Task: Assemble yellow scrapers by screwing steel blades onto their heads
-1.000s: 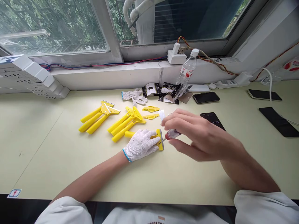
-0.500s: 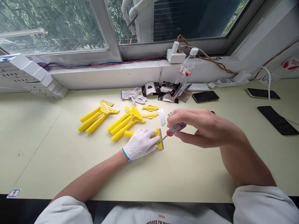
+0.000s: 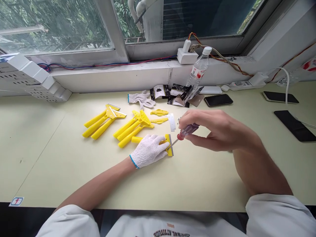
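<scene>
Our gloved left hand (image 3: 149, 151) — clasping yellow scraper (image 3: 168, 138) between near and far edges of table (image 3: 172, 184) | our bare right hand (image 3: 209, 130) — pinching screwdriver (image 3: 189, 129), tip at scraper's head

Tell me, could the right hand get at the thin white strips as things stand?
Probably yes: the white strips lie in the open near the right hand, though it must likely release the screwdriver first.
</scene>
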A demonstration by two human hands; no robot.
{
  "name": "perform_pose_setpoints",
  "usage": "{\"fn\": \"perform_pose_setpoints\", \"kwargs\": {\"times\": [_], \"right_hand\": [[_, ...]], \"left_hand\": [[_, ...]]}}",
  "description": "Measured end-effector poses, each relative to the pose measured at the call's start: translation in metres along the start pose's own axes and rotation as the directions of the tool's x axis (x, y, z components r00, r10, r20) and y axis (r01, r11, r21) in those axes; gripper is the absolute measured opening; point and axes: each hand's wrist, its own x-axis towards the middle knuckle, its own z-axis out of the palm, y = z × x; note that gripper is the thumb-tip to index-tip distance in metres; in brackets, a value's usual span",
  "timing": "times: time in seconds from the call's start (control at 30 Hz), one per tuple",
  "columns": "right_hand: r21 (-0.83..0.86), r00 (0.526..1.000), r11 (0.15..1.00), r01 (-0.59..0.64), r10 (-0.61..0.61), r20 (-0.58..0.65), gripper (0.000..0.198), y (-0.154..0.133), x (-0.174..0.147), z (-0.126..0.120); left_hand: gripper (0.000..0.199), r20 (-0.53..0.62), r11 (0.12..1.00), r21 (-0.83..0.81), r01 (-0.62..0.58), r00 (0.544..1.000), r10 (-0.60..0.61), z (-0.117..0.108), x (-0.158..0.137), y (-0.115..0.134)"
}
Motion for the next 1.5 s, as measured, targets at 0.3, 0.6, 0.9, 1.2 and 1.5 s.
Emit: {"fn": "perform_pose_setpoints", "kwargs": {"times": [0.3, 0.6, 0.9, 1.2, 1.5], "right_hand": [[-0.013, 1.000, 1.000, -0.012, 0.012, -0.005, 0.027, 0.002, -0.001, -0.002], [-0.003, 1.000, 1.000, -0.006, 0.006, 0.005, 0.026, 0.001, -0.001, -0.003], [-0.016, 1.000, 1.000, 0.008, -0.008, 0.005, 0.022, -0.003, -0.001, 0.000], [-0.045, 0.997, 0.996, 0.077, -0.076, 0.035, 0.020, -0.023, -0.002, 0.011], [-0.153, 1.000, 0.988, -0.019, 0.020, 0.005, 0.011, -0.026, -0.002, 0.008]], "left_hand": [[0.034, 0.000, 1.000, 0.009, -0.008, 1.000, 0.008, -0.001, 0.001, 0.000], [0.032, -0.016, 1.000, -0.005, -0.006, 1.000, 0.006, 0.001, 0.000, 0.000], [0.032, -0.014, 1.000, -0.008, -0.004, 1.000, 0.004, -0.002, 0.001, 0.000], [0.028, -0.046, 1.000, 0.001, 0.019, 0.999, -0.019, 0.007, 0.001, 0.000], [0.027, -0.047, 1.000, 0.007, 0.011, 0.999, -0.010, 0.006, 0.000, 0.001]]}}
